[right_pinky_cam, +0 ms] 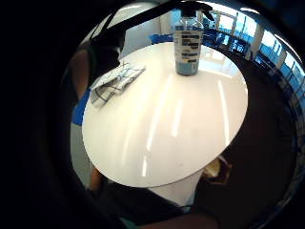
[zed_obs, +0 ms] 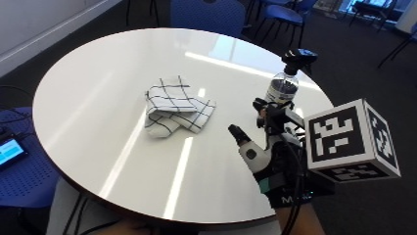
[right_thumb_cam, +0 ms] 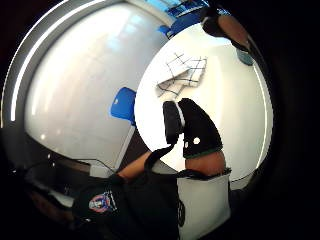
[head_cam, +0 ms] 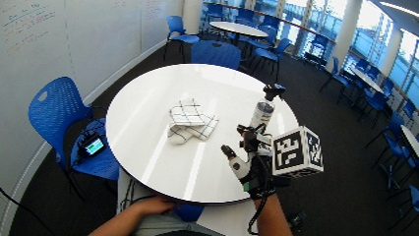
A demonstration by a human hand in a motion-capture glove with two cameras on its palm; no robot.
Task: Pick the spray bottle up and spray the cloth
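A clear spray bottle (zed_obs: 284,83) with a black trigger head stands upright near the round white table's (zed_obs: 98,98) far right edge. It also shows in the little finger side palm view as the spray bottle (right_pinky_cam: 187,45) and in the wide view as the spray bottle (head_cam: 264,109). A white cloth with dark grid lines (zed_obs: 173,106) lies folded near the table's middle, seen also as the cloth (right_pinky_cam: 116,83) and the cloth (right_thumb_cam: 181,74). My gloved right hand (zed_obs: 273,152) hovers over the table's near right part, short of the bottle, fingers straight and holding nothing. The gloved thumb (right_thumb_cam: 197,127) points toward the cloth.
Blue chairs stand around: a chair (head_cam: 59,113) at the left with a small lit device (head_cam: 92,145) on its seat, another chair (zed_obs: 208,14) beyond the table. The person's bare left hand (head_cam: 154,204) rests at the table's near edge. A whiteboard wall (head_cam: 65,34) runs along the left.
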